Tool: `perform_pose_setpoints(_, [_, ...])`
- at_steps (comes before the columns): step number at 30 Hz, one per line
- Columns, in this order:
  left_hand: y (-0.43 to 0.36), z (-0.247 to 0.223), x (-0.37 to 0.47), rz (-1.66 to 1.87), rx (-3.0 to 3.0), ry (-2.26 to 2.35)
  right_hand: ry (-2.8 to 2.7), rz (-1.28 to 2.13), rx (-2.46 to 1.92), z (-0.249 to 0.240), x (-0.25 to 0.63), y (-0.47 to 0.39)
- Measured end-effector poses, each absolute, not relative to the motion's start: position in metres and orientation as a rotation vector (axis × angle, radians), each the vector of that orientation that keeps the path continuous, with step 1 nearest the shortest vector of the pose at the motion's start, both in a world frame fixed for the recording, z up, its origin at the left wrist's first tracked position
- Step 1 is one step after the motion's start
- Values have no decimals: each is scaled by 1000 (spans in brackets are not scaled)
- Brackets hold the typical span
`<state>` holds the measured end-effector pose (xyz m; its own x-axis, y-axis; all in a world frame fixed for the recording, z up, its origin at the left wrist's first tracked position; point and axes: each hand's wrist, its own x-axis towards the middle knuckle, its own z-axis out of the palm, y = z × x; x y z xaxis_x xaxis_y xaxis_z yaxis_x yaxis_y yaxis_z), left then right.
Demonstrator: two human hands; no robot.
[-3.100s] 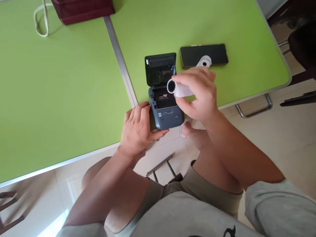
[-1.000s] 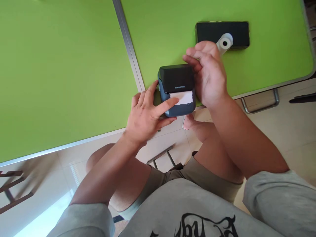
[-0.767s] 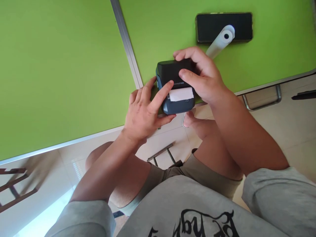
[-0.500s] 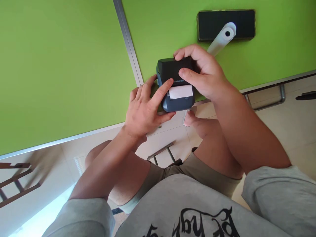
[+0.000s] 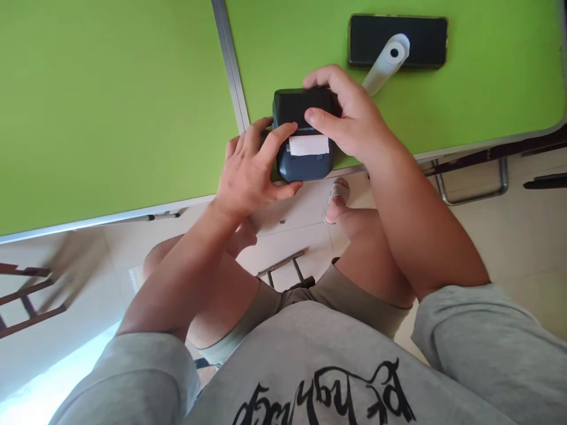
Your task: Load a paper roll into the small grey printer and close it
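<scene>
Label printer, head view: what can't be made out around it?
Head view:
Interior of the label printer: hidden under its lid.
Its far right corner: covered by the right hand.
Lid lettering: small, partly covered by the left hand.
Smartphone: partly hidden by the paper roll.

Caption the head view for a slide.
Left hand and right hand hold a small printer, white paper protruding below its black lid.

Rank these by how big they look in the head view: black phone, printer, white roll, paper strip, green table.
1. Green table, largest by far
2. Black phone and printer: too alike to rank, with both partly covered
3. White roll
4. Paper strip on the printer, smallest
</scene>
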<state>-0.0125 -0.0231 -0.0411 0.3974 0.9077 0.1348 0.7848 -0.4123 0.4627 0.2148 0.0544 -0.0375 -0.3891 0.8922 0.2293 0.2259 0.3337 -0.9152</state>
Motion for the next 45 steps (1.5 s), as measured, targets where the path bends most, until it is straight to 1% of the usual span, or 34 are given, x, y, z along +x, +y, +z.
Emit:
perform_pose_setpoints(2, [-17, -41, -16, 626, 2264, 1379, -1738, 1045, -999, -45, 212, 55])
perform_pose_setpoints(5, [-3, -37, -22, 921, 1966, 1222, -1653, 948, -1015, -54, 209, 54])
perform_pose_setpoints(7, [8, -30, -25, 1109, 1791, 1271, -1635, 893, -992, -56, 209, 53])
perform_pose_setpoints(10, [25, -18, -30, 1199, 1670, 1307, -1610, 847, -974, -56, 210, 52])
perform_pose_setpoints(14, [43, -10, -34, 1225, 1274, 1107, -1496, 896, -1021, -54, 212, 51])
perform_pose_setpoints(18, [49, -23, -38, 1250, 948, 869, -1185, 1048, -971, -45, 214, 52])
perform_pose_setpoints(23, [48, -44, -50, 1205, 931, 766, -944, 1400, -918, -30, 224, 52])
perform_pose_setpoints(26, [41, -41, -52, 1207, 885, 826, -906, 1496, -889, -32, 228, 53])
perform_pose_setpoints(31, [32, -25, -42, 1194, 696, 761, -892, 1497, -756, -45, 222, 57])
perform_pose_setpoints(35, [31, -22, -38, 1174, 670, 759, -841, 1473, -652, -49, 211, 57])
perform_pose_setpoints(45, [36, -17, -33, 1129, 615, 797, -633, 1452, -744, -38, 201, 55])
